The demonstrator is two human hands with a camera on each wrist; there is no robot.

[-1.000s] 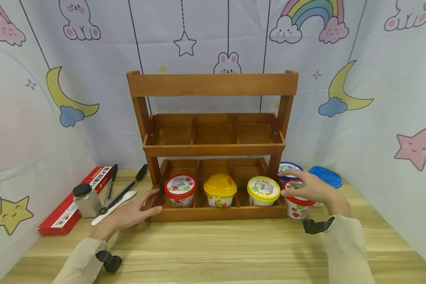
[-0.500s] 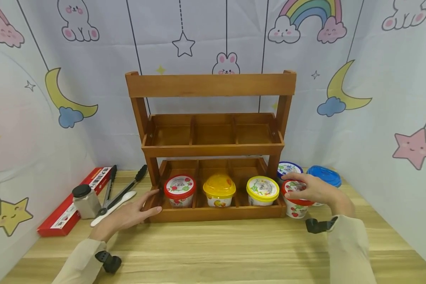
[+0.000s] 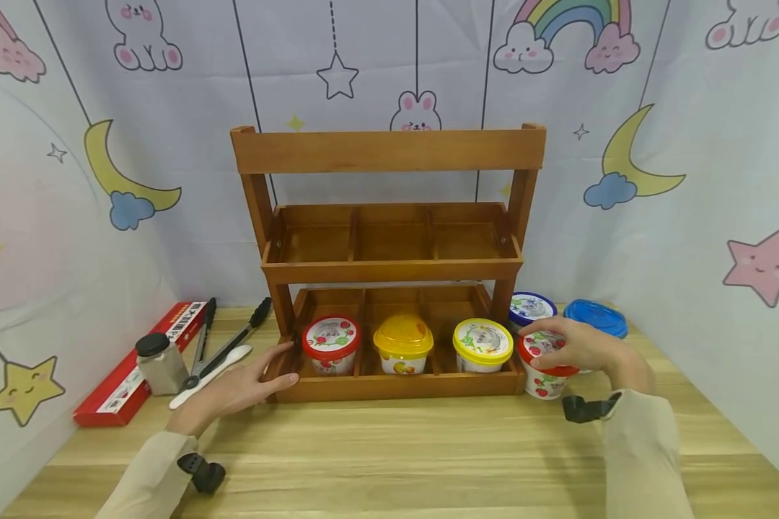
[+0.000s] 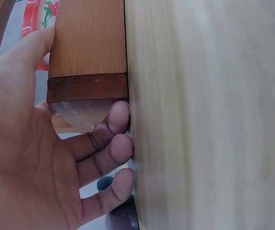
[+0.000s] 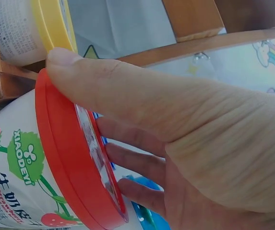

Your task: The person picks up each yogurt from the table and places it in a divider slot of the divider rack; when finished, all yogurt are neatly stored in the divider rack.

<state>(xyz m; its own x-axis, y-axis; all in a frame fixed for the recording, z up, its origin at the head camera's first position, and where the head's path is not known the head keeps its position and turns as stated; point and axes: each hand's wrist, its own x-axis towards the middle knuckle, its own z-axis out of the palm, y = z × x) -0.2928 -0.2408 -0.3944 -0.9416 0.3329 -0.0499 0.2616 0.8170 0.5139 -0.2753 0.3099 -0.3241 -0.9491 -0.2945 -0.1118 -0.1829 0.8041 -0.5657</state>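
Note:
My left hand (image 3: 236,391) grips the lower left corner of a two-tier wooden rack (image 3: 396,389). In the left wrist view its thumb lies on the front board and its other fingers bend past the end, fingertips at the tabletop. Beside the rack's right end, my right hand (image 3: 591,349) is over a red-lidded tub (image 3: 545,383) with strawberries printed on it. Seen from the right wrist, the thumb stretches across the lid rim and the fingers lie straight over the lid (image 5: 75,153). A yellow-lidded tub (image 3: 482,346) sits in the rack's right compartment.
Another red-lidded tub (image 3: 331,346) and a yellow domed tub (image 3: 403,344) share the lower tier. Behind my right hand stand a dark-blue-lidded tub (image 3: 532,307) and a light-blue-lidded one (image 3: 596,317). Left lie a red box (image 3: 113,396), jar (image 3: 160,364), tongs (image 3: 230,347) and white spoon (image 3: 210,376).
My right hand has shifted slightly right and down from beside the blue-lidded tub, over the red-lidded tub. My left hand stays on the rack's corner.

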